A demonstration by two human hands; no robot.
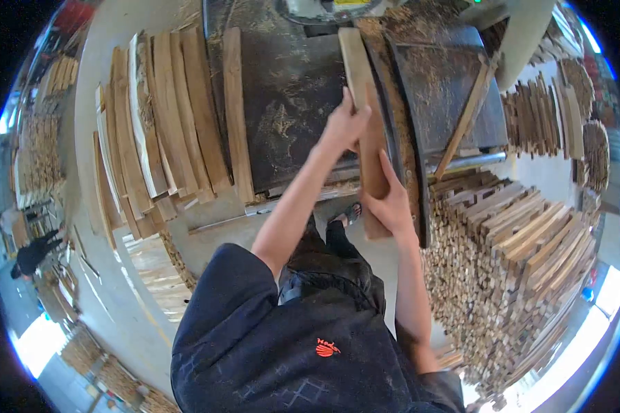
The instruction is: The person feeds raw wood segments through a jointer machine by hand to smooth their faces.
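A long narrow wooden plank lies lengthwise away from me, over the dark machine table. Its far part looks paler than its near part. My left hand is closed around the plank's middle from the left side. Nearer to me, my right hand grips the plank by its near end, thumb pointing forward, and that end juts past the table edge. Just to the right runs a dark curved rail. Sawdust is scattered over the table, and the undersides of both hands' grips are hidden.
Several boards lie side by side left of the table, with one board on its left edge. A big stack of cut strips stands at right. A slanted board leans across the right side. Another person is far left.
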